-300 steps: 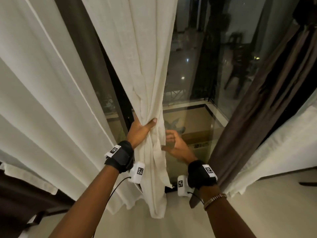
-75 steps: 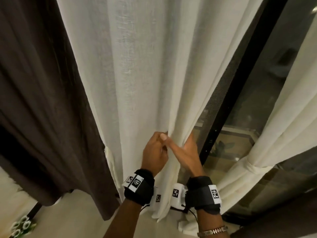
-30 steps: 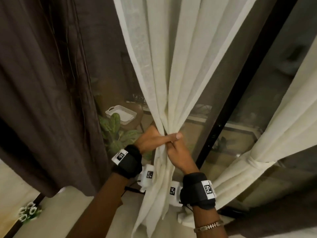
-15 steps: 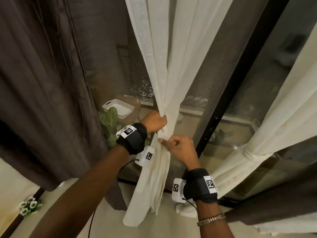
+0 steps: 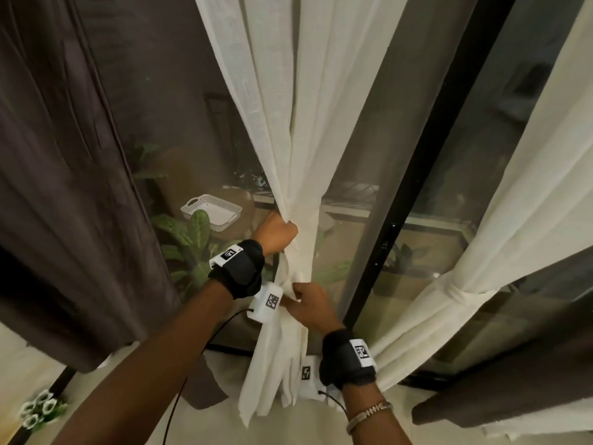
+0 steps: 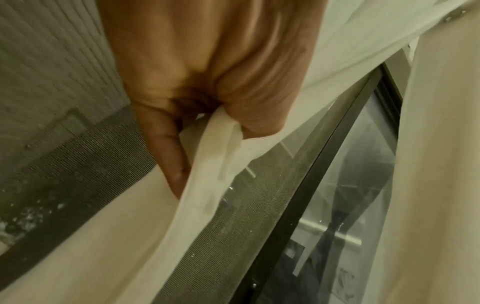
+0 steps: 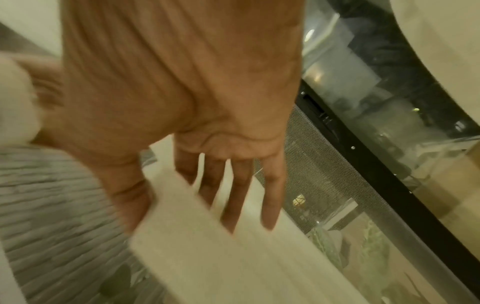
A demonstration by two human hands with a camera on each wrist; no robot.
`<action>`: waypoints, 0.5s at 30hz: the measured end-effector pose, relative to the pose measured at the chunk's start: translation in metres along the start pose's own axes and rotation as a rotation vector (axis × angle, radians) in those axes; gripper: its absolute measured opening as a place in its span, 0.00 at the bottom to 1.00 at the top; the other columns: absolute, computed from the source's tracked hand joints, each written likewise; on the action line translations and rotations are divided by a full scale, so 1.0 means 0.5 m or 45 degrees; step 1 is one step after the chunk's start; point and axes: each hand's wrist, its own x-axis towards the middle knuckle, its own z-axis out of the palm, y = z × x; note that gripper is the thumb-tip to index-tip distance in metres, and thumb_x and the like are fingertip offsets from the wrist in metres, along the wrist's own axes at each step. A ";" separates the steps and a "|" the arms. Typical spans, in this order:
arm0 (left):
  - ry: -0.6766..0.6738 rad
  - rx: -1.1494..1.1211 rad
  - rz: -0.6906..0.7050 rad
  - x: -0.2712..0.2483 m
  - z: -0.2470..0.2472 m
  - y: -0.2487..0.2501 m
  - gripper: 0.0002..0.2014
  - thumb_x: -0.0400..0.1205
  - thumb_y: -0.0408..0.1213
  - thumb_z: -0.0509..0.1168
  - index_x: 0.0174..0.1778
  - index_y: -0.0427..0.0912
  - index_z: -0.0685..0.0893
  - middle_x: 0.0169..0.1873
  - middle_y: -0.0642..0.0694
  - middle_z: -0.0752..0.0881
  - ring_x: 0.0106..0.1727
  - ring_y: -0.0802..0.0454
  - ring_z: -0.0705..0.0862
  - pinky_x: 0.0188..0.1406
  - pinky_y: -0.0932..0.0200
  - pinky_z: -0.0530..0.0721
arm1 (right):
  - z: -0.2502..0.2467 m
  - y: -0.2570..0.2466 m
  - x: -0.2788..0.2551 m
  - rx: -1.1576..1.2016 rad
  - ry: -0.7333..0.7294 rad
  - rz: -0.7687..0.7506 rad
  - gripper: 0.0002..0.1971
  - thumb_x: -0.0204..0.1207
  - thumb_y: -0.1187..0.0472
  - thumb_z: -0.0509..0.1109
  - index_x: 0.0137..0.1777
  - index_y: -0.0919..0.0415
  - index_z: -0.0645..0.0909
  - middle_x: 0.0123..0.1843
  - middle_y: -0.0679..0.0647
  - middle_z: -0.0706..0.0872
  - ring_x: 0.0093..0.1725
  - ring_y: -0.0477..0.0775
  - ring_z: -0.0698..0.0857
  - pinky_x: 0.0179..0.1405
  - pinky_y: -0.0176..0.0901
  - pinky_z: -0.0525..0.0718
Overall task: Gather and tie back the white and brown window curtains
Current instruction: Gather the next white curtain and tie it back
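Observation:
A white curtain (image 5: 298,123) hangs in the middle of the head view, gathered into a narrow bunch. My left hand (image 5: 276,232) grips that bunch in a fist; in the left wrist view its fingers (image 6: 171,164) curl round a fold of the white curtain (image 6: 215,156). My right hand (image 5: 308,303) is lower down, at the hanging tail. There its fingers (image 7: 233,195) lie fairly straight against a strip of the white curtain (image 7: 207,257), with the thumb along its edge. A brown curtain (image 5: 64,155) hangs loose at the left.
A second white curtain (image 5: 462,292) at the right is tied with a white band, with brown curtain (image 5: 513,364) below it. A black window frame (image 5: 417,155) runs behind the bunch. Outside the glass are a white basket (image 5: 211,211) and a leafy plant (image 5: 192,239). White flowers (image 5: 38,409) lie on the floor, bottom left.
Over the last second my left hand closed into a fist on the gathered curtain. My right hand let go near it and dropped to the tail below.

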 end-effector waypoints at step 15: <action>-0.009 -0.049 -0.125 -0.040 -0.011 -0.084 0.16 0.87 0.24 0.59 0.65 0.48 0.76 0.54 0.49 0.83 0.61 0.44 0.80 0.49 0.60 0.76 | -0.324 0.041 -0.010 -0.282 0.015 0.018 0.09 0.69 0.58 0.89 0.37 0.43 0.93 0.38 0.43 0.92 0.44 0.47 0.90 0.58 0.52 0.90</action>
